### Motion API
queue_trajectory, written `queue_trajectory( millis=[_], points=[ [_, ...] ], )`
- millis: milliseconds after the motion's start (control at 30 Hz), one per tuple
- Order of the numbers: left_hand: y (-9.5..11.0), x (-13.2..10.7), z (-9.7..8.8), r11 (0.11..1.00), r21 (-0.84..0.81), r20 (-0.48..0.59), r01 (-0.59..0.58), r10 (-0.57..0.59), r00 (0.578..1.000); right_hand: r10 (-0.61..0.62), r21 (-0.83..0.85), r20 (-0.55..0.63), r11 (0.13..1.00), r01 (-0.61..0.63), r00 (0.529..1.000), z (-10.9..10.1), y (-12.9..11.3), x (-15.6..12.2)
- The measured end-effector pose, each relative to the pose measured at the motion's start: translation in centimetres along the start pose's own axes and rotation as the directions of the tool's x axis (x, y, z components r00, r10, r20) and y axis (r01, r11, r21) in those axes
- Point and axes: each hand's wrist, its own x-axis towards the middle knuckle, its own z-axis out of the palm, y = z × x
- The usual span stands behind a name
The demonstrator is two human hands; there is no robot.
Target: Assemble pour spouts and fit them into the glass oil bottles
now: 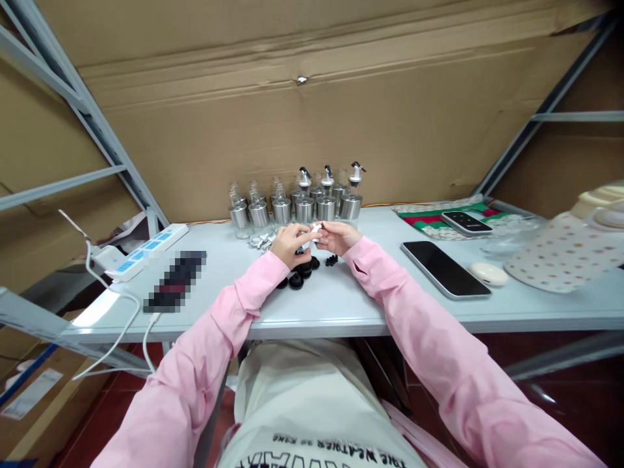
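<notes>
My left hand (291, 243) and my right hand (340, 236) meet over the middle of the table, fingertips closed together on a small white pourer spout (316, 228) with a dark tip; fingers cover part of it. Black round stoppers (296, 281) lie below my left hand, partly hidden by it. A small cluster of tiny black pieces (332, 260) sits under my right hand. White spout parts (260, 240) are heaped left of my left hand. Behind stand several glass bottles with steel sleeves (281, 210); three carry white pourers with black flip caps (356, 173).
To the left are a power strip (151, 250), a blurred-out phone (176, 282) and a white cable (139, 305). On the right lie a black-screened phone (444, 268), a round white case (488, 273), a dark handheld device (467, 223) on patterned cloth, and a dotted jug (560, 253).
</notes>
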Motion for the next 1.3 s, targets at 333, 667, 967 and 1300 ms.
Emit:
queue_trajectory(
  millis=[333, 667, 967, 1300],
  points=[
    [-0.5, 0.1, 0.0, 0.977, -0.212, -0.054, 0.014, -0.026, 0.998, -0.036, -0.035, -0.032, 0.999, 0.035, 0.999, -0.1, 0.3, 0.4],
    [-1.5, -0.1, -1.5, 0.920, -0.355, 0.391, 0.164, -0.014, 0.920, -0.096, 0.038, -0.270, 0.993, 0.111, 0.958, -1.2, -1.1, 0.2],
    [-0.9, 0.2, -1.9, 0.893, -0.389, 0.368, 0.226, -0.075, 0.927, 0.003, 0.162, -0.330, 0.985, 0.053, 0.944, -0.9, -0.7, 0.4],
    [-0.9, 0.0, -1.6, 0.838, -0.400, 0.470, 0.372, -0.161, 0.868, 0.100, 0.068, -0.258, 0.994, -0.086, 0.961, -0.7, -0.2, 0.6]
  ],
)
